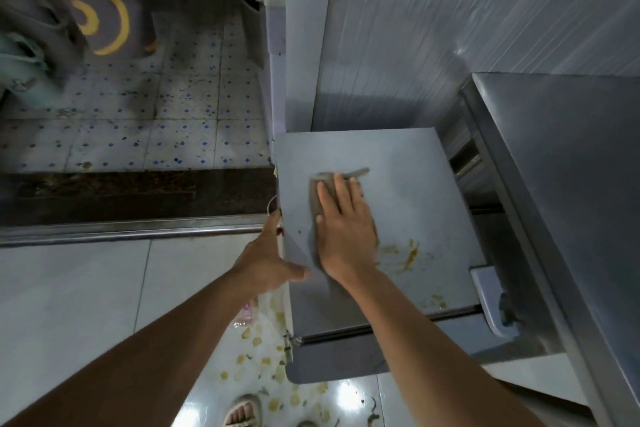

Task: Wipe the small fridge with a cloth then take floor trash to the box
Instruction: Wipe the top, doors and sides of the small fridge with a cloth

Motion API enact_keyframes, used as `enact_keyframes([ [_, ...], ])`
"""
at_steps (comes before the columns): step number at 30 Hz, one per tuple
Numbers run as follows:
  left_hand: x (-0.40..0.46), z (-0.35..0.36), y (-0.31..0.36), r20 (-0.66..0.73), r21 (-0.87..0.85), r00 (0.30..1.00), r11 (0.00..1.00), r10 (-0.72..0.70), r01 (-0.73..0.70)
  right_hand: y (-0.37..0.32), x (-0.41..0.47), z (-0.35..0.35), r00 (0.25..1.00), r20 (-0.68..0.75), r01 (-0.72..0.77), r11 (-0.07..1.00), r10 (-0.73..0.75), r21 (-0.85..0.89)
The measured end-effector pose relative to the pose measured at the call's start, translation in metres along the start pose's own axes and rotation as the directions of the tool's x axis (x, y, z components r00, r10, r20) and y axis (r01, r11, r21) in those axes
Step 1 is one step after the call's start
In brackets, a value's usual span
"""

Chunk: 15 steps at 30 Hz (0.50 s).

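My right hand [343, 236] flat, fingers straight, pressing grey cloth [320, 198] on small fridge [415, 191] top. My left hand [268, 253] grips fridge's left edge, thumb on top. Yellow stain [405, 255] just right of cloth: risk smearing it wider. Floor trash [263, 354] near-left of fridge. Box not visible.

fridge top [415, 191]: grey cloth [320, 194] lies flat left of centre, yellow smears [403, 255] near right | floor [86, 288]: pale scraps [263, 350] scattered near, by the fridge's left side, pink wrapper [246, 314]
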<state>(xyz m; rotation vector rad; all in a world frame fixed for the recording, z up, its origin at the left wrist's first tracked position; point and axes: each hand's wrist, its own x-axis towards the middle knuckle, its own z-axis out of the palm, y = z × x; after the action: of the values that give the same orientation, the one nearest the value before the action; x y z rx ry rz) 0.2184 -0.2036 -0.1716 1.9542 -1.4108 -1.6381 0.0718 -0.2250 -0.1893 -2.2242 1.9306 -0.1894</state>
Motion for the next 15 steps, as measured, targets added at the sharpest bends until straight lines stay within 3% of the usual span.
enact_keyframes([
  [4,-0.001,-0.002,-0.007,0.02,-0.103,0.999,0.994,0.029,-0.027,-0.005,-0.002,-0.002,0.996,0.039,0.084,0.996,-0.085,0.024],
  [10,0.001,0.0,-0.015,0.023,-0.107,0.999,0.993,0.049,-0.047,-0.023,0.07,-0.001,0.975,0.118,0.183,0.982,-0.186,0.035],
  [15,-0.005,-0.001,-0.013,-0.022,-0.064,0.998,0.997,0.052,-0.054,-0.015,0.03,-0.001,0.937,0.022,0.345,0.933,-0.349,0.107],
])
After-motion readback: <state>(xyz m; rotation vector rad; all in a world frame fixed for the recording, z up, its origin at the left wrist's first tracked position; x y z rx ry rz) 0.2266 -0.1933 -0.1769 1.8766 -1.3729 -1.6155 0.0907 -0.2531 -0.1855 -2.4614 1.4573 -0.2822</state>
